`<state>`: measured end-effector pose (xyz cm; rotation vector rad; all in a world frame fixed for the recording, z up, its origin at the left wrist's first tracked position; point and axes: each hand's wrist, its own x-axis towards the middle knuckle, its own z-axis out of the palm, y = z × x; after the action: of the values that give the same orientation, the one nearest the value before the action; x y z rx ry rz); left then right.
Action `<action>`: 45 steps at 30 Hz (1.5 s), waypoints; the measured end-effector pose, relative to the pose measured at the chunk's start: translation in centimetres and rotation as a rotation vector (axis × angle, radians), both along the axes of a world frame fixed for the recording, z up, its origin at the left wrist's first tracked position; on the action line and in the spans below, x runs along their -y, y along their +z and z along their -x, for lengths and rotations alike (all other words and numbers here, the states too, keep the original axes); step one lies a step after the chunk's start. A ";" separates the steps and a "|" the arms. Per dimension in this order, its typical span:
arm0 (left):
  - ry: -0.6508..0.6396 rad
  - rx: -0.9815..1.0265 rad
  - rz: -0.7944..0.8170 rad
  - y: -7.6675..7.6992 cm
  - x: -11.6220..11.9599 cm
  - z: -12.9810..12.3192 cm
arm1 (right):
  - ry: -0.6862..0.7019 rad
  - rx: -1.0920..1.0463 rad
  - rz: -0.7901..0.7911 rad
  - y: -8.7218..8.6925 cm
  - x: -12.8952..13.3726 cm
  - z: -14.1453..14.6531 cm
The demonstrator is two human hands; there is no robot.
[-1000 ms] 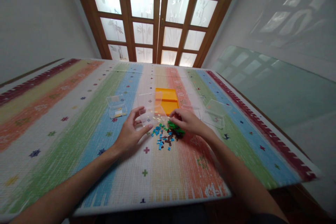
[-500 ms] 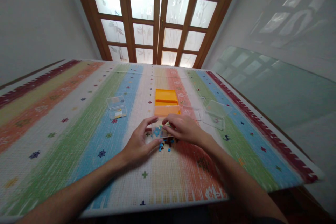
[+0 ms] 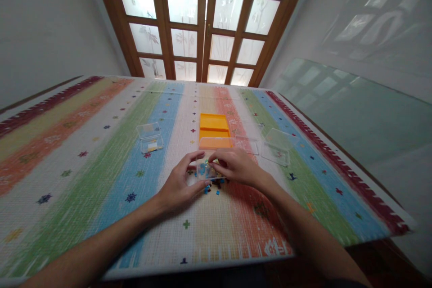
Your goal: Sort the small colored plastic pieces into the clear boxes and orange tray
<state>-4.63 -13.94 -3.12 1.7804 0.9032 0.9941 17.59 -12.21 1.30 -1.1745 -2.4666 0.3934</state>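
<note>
My left hand [image 3: 182,182] grips the left side of a clear plastic box [image 3: 202,173], thumb at its near edge and fingers at the far edge. Small blue and other coloured pieces lie inside the box. Over its right part is my right hand [image 3: 231,164], thumb and index finger brought together; what they pinch, if anything, is too small to name. Just below the box, small blue pieces [image 3: 218,192] and dark ones lie on the striped cloth.
Behind the hands lies an open orange case [image 3: 214,122] with a clear lid. An open clear box [image 3: 151,145] with pale pieces is at the left. Other clear containers [image 3: 275,155] lie at the right on the striped tablecloth [image 3: 111,229].
The clear box in my left hand has shifted and tilted slightly, covering more of the loose pieces below it. Both hands remain nearly in place.
</note>
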 end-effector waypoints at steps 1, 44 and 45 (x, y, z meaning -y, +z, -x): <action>0.001 0.001 0.005 0.1 0.0 0.0 | -0.003 -0.003 -0.003 0.1 0.0 0.0; 0.414 0.166 -0.092 1.3 -2.6 1.6 | -0.198 -0.099 0.050 -1.4 -1.2 -0.3; 0.431 0.141 -0.110 1.4 -2.6 1.7 | -0.166 -0.058 0.067 -1.5 -1.0 0.1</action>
<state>-6.33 -11.36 -1.75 1.6107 1.1890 1.4481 17.54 -11.16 -0.23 -1.3639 -2.3023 0.4579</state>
